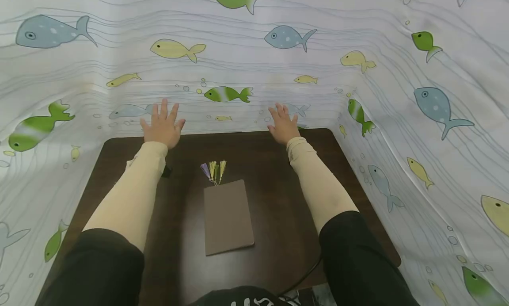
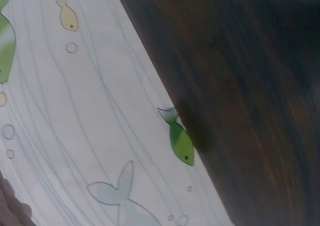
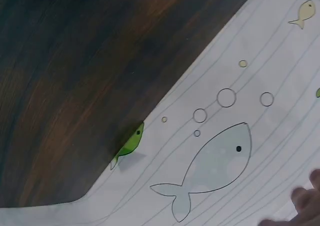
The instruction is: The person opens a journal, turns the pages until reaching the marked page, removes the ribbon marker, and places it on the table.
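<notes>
Hands, left (image 1: 163,130) and right (image 1: 284,127), reach empty, fingers spread, beyond the notebook (image 1: 228,217); handling seems unstarted, gripping it would call for drawing back.

No words or numbers can be read. On the dark shirt (image 1: 234,294) at the near edge of the table (image 1: 270,164), white marks (image 1: 247,302) look like lettering, but the bottom of the head view cuts them off, so the letters cannot be told. The brown notebook (image 1: 228,217) shows no readable print.
</notes>
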Demonstrator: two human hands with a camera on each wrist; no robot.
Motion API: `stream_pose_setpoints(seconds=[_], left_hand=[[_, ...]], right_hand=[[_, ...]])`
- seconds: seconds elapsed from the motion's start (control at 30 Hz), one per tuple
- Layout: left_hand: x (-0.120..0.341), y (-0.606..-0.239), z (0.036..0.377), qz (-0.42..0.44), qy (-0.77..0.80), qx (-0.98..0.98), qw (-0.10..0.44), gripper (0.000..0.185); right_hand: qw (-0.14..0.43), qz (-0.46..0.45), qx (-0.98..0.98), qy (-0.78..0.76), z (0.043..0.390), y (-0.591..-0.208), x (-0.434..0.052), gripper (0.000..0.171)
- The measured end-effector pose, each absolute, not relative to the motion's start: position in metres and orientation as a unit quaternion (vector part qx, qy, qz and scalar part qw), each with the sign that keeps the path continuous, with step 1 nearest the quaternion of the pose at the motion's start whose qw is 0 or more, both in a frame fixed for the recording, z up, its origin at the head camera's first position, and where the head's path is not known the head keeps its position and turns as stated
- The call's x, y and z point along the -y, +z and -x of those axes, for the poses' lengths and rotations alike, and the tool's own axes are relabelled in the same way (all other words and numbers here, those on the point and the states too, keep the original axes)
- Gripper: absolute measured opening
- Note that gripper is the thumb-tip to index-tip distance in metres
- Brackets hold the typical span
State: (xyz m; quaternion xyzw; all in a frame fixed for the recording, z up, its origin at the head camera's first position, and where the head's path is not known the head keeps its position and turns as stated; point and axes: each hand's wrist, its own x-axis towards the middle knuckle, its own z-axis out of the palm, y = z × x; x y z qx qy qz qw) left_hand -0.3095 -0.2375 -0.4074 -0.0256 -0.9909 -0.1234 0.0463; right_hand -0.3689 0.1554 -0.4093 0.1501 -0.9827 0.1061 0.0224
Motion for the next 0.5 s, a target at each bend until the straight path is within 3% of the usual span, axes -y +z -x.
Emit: stream_pose_setpoints(seconds=[0.17,0.4,0.5], left_hand=[[0.237,-0.414,0.304,0.033,-0.136,0.988,0.064,0.065],[0.229,-0.450,0.273,0.043,-0.168,0.977,0.127,0.036],[0.217,-0.471,0.255,0.063,-0.178,0.974,0.127,0.032]], right_hand=[[0.000,-0.153,0.969,0.192,0.356,-0.415,-0.149,0.057],[-0.005,-0.167,0.957,0.237,0.321,-0.449,-0.131,0.042],[-0.003,-0.171,0.958,0.230,0.297,-0.474,-0.126,0.039]])
